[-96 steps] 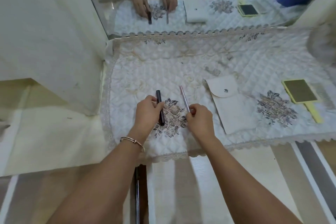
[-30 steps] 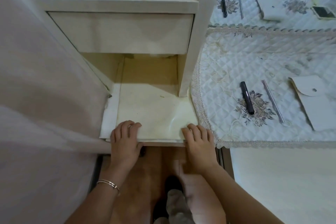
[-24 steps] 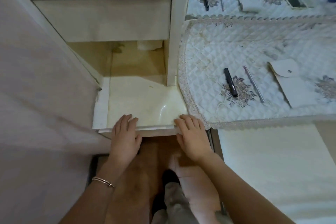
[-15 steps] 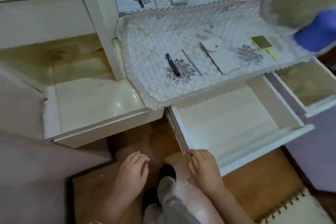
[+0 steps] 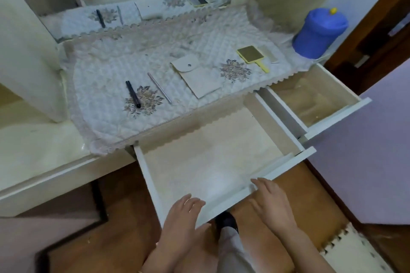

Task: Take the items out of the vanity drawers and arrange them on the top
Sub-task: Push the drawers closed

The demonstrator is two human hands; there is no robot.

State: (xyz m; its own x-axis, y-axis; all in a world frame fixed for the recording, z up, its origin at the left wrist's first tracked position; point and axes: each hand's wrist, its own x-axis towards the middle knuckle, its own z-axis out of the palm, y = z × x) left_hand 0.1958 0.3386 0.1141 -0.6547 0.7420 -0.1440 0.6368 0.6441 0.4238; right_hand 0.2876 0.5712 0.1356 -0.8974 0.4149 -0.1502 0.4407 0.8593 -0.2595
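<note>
In the head view, five things are laid out on the quilted cover (image 5: 106, 73) of the vanity top. From left to right these are a black pen-like stick (image 5: 133, 94), a thin silver rod (image 5: 159, 88), a pale snap-flap pouch (image 5: 199, 77) and a yellow hand mirror (image 5: 250, 55); just beside the mirror lies a pale piece too blurred to be named.

Three drawers are pulled out. Nothing is seen in the middle drawer (image 5: 288, 163) but its matte, cream lining. Only a small speck is made out in the right drawer (image 5: 339, 115), and a glossy liner shows in the left drawer (image 5: 44, 182). The emptying is therefore judged to be finished or nearly so, with closing the drawers and tidying the row perhaps left.

The left hand (image 5: 184, 208) and the right hand (image 5: 269, 203) are laid on the front rim of the middle drawer, well apart, with fingers straight and nothing grasped.

The cover is diamond-stitched, lace-edged and embroidered with flower motifs. The drawers are flat, painted white boards. A blue, lidded plastic container (image 5: 319, 33) of rounded shape is set at the far right corner.
</note>
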